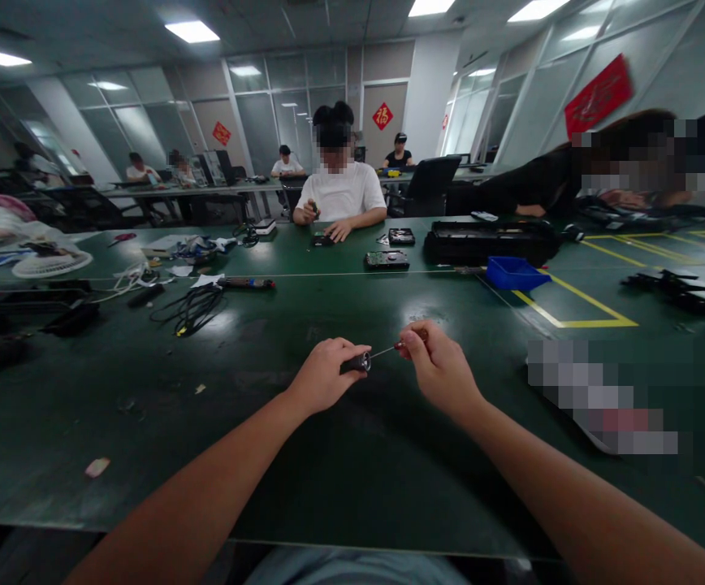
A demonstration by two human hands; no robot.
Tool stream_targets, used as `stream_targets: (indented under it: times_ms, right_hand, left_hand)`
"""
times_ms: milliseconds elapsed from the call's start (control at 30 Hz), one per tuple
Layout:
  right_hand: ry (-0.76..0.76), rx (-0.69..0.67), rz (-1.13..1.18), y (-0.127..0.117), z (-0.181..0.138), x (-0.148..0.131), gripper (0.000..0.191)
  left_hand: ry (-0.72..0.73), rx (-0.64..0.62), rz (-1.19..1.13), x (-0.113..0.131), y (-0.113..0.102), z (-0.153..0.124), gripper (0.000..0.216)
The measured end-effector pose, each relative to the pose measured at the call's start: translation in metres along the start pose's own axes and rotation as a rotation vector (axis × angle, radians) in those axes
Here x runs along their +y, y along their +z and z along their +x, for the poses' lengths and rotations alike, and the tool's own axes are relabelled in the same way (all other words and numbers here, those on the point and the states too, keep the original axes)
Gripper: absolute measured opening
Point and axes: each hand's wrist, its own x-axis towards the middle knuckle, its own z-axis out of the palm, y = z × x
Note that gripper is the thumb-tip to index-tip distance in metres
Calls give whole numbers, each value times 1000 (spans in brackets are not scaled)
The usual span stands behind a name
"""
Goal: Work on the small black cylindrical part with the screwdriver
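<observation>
My left hand [326, 375] is closed around a small black cylindrical part [357, 363] with a shiny round end turned to the right; its exact kind does not show. In my right hand [441, 367] is a thin screwdriver [384, 352], its handle mostly hidden by my fingers. The slim metal shaft points left, and its tip meets or nearly meets the shiny end; I cannot tell whether it goes inside. Both hands are above the green table [365, 487], close to its middle.
Across the table a person [346, 187] in white handles a small dark device. Hard drives [387, 259], a long black housing [490, 241] and a blue bin [516, 274] lie beyond my hands. A black cable [191, 309] is at left, a blurred-out object [596, 398] at right.
</observation>
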Motion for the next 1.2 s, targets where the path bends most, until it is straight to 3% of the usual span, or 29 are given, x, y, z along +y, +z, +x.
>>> stream_targets:
  times_ms: [333,600,867,1067,1200]
  right_hand:
    - [-70,-13,-92,-1,1,-3,17]
    - [-20,13,-79,-1,1,-3,20]
    - [-31,18,-61,0,0,-1,19]
    - [-28,70,-53,-5,-1,-4,22]
    - [-34,99,-37,-7,-1,-5,23]
  left_hand:
    - [-49,-36,-3,-3,1,0,45]
    - [-86,-40,-55,-7,2,0,43]
    - [-109,-5,-104,-2,0,1,40]
    - [-196,127,-215,0,-3,3,33]
    - [-234,92,-273,3,-6,1,43]
